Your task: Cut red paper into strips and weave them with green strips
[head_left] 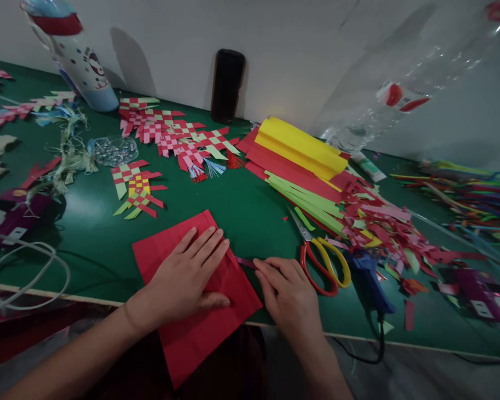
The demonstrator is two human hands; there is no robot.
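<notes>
A folded red paper sheet (179, 333) lies on the green table (250, 211), hanging over its near edge. My left hand (189, 272) lies flat on it with fingers stretched out, pressing it down. My right hand (285, 289) rests at the sheet's right edge, its fingers curled and pressed down on the fold, touching a thin pink strip (245, 261). Red-and-yellow scissors (323, 261) lie just right of my right hand.
A blue glue gun (369, 280) with a black cord lies beside the scissors. Yellow and red paper sheets (300, 147), green strips and scattered scraps (383, 222) fill the right. Woven paper fish (170, 133), a dish of googly eyes (114, 150), a phone (227, 86), bottles and a white cable (25, 278) surround.
</notes>
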